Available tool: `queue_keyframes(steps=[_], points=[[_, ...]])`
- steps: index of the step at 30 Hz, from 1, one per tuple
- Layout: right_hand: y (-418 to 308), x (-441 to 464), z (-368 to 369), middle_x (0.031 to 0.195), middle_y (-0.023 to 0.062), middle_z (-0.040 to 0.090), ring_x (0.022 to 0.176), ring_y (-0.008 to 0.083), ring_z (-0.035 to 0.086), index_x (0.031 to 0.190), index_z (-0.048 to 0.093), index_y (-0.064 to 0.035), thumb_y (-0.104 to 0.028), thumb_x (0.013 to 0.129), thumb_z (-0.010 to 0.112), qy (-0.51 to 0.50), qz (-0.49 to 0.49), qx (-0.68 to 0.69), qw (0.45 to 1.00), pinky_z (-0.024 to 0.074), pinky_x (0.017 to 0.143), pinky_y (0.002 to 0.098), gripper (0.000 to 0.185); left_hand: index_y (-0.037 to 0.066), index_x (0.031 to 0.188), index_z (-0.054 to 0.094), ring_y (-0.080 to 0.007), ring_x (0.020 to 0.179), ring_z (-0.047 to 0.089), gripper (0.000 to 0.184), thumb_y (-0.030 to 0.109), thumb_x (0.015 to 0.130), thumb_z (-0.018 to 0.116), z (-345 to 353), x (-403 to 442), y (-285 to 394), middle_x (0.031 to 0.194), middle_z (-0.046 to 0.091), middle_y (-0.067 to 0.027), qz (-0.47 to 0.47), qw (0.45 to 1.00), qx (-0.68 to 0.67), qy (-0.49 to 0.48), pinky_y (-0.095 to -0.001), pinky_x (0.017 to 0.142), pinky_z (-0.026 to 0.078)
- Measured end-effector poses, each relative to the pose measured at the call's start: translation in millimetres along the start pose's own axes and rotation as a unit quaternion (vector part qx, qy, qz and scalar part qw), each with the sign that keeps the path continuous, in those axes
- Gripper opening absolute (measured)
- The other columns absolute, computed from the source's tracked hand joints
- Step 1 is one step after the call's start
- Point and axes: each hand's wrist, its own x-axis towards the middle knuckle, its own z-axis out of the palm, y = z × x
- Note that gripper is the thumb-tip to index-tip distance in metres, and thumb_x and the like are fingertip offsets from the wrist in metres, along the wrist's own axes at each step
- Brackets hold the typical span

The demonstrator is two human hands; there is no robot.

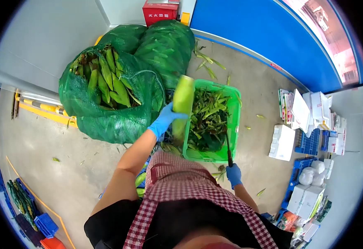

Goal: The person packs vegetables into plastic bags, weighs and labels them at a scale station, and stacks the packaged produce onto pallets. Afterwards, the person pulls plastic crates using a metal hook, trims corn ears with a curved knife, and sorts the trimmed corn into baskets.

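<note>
My left hand [165,120], in a blue glove, is closed around an ear of corn [183,97] in its pale green husk. The ear stands nearly upright over the left rim of a green crate [236,116]. Husk trimmings and leaf scraps [208,110] fill much of that crate. My right hand [233,176], also gloved in blue, grips the dark handle of a knife [230,157] by the crate's near right corner. Its thin blade points away from me over the crate's right side. More unhusked ears [111,81] show in the mouth of an open green mesh sack [75,95] to the left.
Full mesh sacks [165,47] stand behind the open one, near a red box [160,13]. Scattered husk pieces [208,60] lie on the floor. Foam boxes [281,142] and blue pallets [308,143] line the right wall. Several green ears [140,180] lie beside my apron.
</note>
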Motion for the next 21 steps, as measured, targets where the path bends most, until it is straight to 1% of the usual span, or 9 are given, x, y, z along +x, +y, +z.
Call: queue_keyframes(steps=[2, 4, 6, 8, 10, 12, 16, 17, 21], points=[[49.0, 15.8, 3.4, 0.076, 0.0197, 0.062, 0.074, 0.0344, 0.06, 0.088, 0.058, -0.0017, -0.033, 0.072, 0.057, -0.038, 0.028, 0.128, 0.991, 0.0456, 0.065, 0.0429, 0.036, 0.006, 0.11, 0.052, -0.0168, 0.094, 0.055, 0.047, 0.004, 0.067, 0.069, 39.1, -5.4, -4.4, 0.102, 0.058, -0.0039, 0.004, 0.984, -0.177, 0.004, -0.0301, 0.083, 0.043], [1.1, -22.2, -58.1, 0.069, 0.0169, 0.058, 0.062, 0.0277, 0.057, 0.085, 0.054, -0.0009, -0.029, 0.078, 0.057, 0.127, -0.072, 0.222, 0.964, 0.0424, 0.057, 0.0366, 0.029, 0.008, 0.108, 0.052, -0.0156, 0.096, 0.053, 0.042, 0.005, 0.07, 0.068, 80.0, -0.5, -4.9, 0.102, 0.057, -0.0021, 0.004, 0.973, -0.225, 0.046, -0.03, 0.084, 0.041], [-30.1, -28.1, -87.8, 0.068, 0.007, 0.05, 0.06, 0.0124, 0.046, 0.087, 0.049, -0.0004, -0.019, 0.085, 0.055, 0.237, -0.097, 0.445, 0.858, 0.0386, 0.053, 0.0298, 0.02, 0.011, 0.107, 0.051, -0.0148, 0.097, 0.052, 0.04, 0.006, 0.071, 0.068, 115.6, 5.5, -9.2, 0.102, 0.055, -0.0006, 0.027, 0.96, -0.277, 0.014, -0.0294, 0.084, 0.04], [-44.6, -26.4, -96.1, 0.069, 0.0068, 0.05, 0.06, 0.0133, 0.047, 0.09, 0.049, -0.0004, -0.016, 0.086, 0.053, 0.285, -0.161, 0.56, 0.761, 0.0406, 0.055, 0.0287, 0.017, 0.011, 0.107, 0.051, -0.0148, 0.096, 0.052, 0.039, 0.006, 0.072, 0.067, 144.0, 12.6, -22.4, 0.103, 0.054, -0.0005, 0.034, 0.95, -0.31, -0.01, -0.0288, 0.084, 0.04], [-42.8, -9.3, -68.0, 0.07, 0.0141, 0.056, 0.06, 0.0229, 0.054, 0.088, 0.053, 0.0013, -0.02, 0.083, 0.054, 0.311, -0.221, 0.373, 0.846, 0.0427, 0.055, 0.0337, 0.022, 0.011, 0.106, 0.051, -0.0152, 0.097, 0.051, 0.036, 0.004, 0.074, 0.065, 168.6, 9.7, -30.4, 0.102, 0.054, -0.0007, 0.035, 0.944, -0.327, -0.016, -0.0293, 0.085, 0.04], [34.2, 51.2, 22.1, 0.075, 0.0223, 0.06, 0.064, 0.0344, 0.058, 0.081, 0.058, 0.0024, -0.029, 0.077, 0.057, -0.089, -0.154, 0.105, 0.978, 0.044, 0.056, 0.04, 0.031, 0.01, 0.102, 0.051, -0.0163, 0.1, 0.05, 0.03, 0.004, 0.075, 0.062, 179.6, 5.5, -27.7, 0.101, 0.054, -0.0024, 0.026, 0.94, -0.341, 0.012, -0.0319, 0.092, 0.038], [114.2, 18.2, 83.8, 0.075, 0.0238, 0.061, 0.078, 0.0363, 0.061, 0.077, 0.063, 0.001, -0.039, 0.07, 0.055, -0.008, 0.007, 0.146, 0.989, 0.0463, 0.065, 0.0447, 0.041, 0.008, 0.105, 0.052, -0.0147, 0.093, 0.053, 0.038, 0.007, 0.07, 0.069, 130.3, -9.8, -39.7, 0.099, 0.056, -0.0026, 0.062, 0.954, -0.286, 0.064, -0.0277, 0.08, 0.042], [133.5, 25.1, 93.8, 0.078, 0.0245, 0.06, 0.072, 0.0394, 0.058, 0.078, 0.059, 0.0036, -0.024, 0.072, 0.05, -0.076, -0.036, 0.05, 0.995, 0.0456, 0.06, 0.0459, 0.03, 0.005, 0.106, 0.052, -0.0172, 0.089, 0.056, 0.042, 0.01, 0.068, 0.07, 102.4, -19.5, -52.2, 0.099, 0.058, -0.0048, 0.044, 0.966, -0.232, 0.105, -0.0296, 0.078, 0.044], [141.0, 34.6, 73.5, 0.063, 0.0149, 0.054, 0.055, 0.0298, 0.054, 0.07, 0.056, -0.0015, -0.018, 0.074, 0.052, -0.197, 0.047, 0.16, 0.966, 0.0408, 0.047, 0.0396, 0.017, 0.001, 0.107, 0.054, -0.0209, 0.086, 0.059, 0.047, 0.022, 0.069, 0.07, -34.2, -115.2, -118.0, 0.1, 0.06, -0.0111, -0.088, 0.947, 0.196, 0.237, -0.0319, 0.076, 0.047]])
